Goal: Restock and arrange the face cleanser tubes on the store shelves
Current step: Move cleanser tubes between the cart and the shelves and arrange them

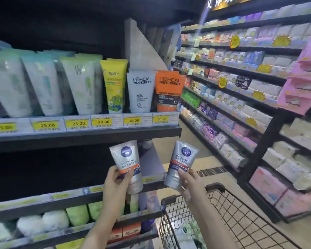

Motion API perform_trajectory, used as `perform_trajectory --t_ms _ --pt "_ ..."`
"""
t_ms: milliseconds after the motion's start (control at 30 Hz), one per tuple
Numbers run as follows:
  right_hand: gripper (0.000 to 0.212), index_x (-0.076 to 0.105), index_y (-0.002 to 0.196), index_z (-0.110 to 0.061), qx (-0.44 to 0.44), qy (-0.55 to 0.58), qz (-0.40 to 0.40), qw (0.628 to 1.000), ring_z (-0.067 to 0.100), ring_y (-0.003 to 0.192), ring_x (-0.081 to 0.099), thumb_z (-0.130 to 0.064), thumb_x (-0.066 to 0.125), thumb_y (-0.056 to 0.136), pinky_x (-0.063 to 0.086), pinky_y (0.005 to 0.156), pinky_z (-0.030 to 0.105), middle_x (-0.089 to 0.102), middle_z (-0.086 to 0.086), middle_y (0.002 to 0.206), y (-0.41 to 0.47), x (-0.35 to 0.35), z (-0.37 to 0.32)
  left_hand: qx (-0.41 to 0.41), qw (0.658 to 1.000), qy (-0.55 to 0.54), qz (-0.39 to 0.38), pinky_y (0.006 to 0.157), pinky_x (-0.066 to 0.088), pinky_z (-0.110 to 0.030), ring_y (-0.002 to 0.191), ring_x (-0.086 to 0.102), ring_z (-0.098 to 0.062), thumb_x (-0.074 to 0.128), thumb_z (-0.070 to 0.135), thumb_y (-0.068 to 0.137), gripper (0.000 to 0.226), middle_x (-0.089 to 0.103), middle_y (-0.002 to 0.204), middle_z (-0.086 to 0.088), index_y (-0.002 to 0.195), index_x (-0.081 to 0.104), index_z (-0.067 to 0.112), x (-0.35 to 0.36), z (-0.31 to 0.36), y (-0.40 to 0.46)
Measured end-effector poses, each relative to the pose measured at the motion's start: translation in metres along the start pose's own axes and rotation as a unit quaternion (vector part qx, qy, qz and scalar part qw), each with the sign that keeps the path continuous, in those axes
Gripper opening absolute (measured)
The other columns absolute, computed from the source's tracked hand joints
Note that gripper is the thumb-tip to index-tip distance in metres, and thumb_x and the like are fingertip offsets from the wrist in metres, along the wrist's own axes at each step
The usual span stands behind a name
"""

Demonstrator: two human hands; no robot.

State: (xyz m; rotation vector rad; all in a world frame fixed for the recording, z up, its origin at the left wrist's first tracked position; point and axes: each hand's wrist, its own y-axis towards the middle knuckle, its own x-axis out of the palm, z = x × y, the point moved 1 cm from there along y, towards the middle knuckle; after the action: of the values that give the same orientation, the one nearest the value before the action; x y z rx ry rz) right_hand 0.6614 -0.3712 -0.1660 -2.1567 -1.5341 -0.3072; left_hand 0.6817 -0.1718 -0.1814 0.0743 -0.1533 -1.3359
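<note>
My left hand (116, 180) grips a silver Nivea Men cleanser tube (127, 159), cap down, in front of the dark middle shelf (151, 166). My right hand (189, 182) grips a second silver Nivea Men tube (182, 159), tilted slightly right, just past the shelf's end. On the upper shelf (86, 135) stand pale green tubes (41, 83), a yellow tube (113, 83), a white L'Oreal tube (141, 90) and an orange L'Oreal tube (169, 90), all cap down.
A black wire shopping cart (226, 212) stands under my right arm with packets inside. Yellow price labels (104, 121) line the upper shelf edge. Lower shelves hold green and white packs (77, 214). Across the aisle, long shelves (232, 90) carry pastel packages.
</note>
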Motion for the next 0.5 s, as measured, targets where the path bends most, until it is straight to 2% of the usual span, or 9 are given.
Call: perform_trajectory --t_ms 133,233,333,367,500 --pt "0.028 0.052 0.114 -0.002 0.01 -0.006 -0.007 1.0 0.02 0.076 0.063 -0.003 0.059 0.087 0.05 0.063 0.03 0.063 0.011 0.088 0.035 0.02 0.003 0.05 0.996 0.062 0.033 0.071 0.048 -0.018 0.085 0.06 -0.004 0.065 0.02 0.085 0.02 0.064 0.093 0.01 0.102 0.054 0.017 -0.005 -0.009 0.029" --pt "0.035 0.052 0.119 -0.005 0.001 -0.043 -0.001 0.999 0.019 0.078 0.063 -0.01 0.064 0.086 0.051 0.062 0.028 0.065 0.009 0.092 0.065 0.031 0.003 0.072 0.993 0.077 0.056 0.073 0.043 -0.018 0.084 0.057 0.004 0.065 0.019 0.085 0.024 0.06 0.092 0.017 0.106 0.052 0.019 -0.005 -0.013 0.045" --pt "0.047 0.049 0.124 -0.014 -0.026 -0.13 0.002 0.991 0.018 0.097 0.062 -0.023 0.07 0.083 0.051 0.085 0.036 0.063 0.007 0.111 0.091 0.039 0.003 0.109 0.985 0.114 0.064 0.068 0.039 -0.009 0.081 0.052 0.01 0.066 0.017 0.084 0.027 0.056 0.089 0.018 0.107 0.052 0.016 -0.005 -0.021 0.058" --pt "0.046 0.048 0.123 -0.015 -0.035 -0.151 0.0 0.988 0.017 0.099 0.061 -0.023 0.07 0.083 0.049 0.09 0.036 0.062 0.005 0.112 0.098 0.041 0.003 0.121 0.982 0.128 0.066 0.067 0.038 -0.007 0.081 0.053 0.009 0.067 0.016 0.083 0.028 0.057 0.089 0.016 0.108 0.054 0.013 -0.005 -0.024 0.061" --pt "0.034 0.047 0.111 -0.015 -0.096 -0.255 -0.017 0.962 0.009 0.091 0.057 -0.013 0.068 0.084 0.044 0.083 0.025 0.06 -0.002 0.101 0.121 0.059 0.008 0.156 0.973 0.159 0.062 0.065 0.04 -0.004 0.078 0.052 0.012 0.069 0.018 0.082 0.035 0.057 0.091 0.012 0.112 0.055 0.007 -0.007 -0.033 0.065"
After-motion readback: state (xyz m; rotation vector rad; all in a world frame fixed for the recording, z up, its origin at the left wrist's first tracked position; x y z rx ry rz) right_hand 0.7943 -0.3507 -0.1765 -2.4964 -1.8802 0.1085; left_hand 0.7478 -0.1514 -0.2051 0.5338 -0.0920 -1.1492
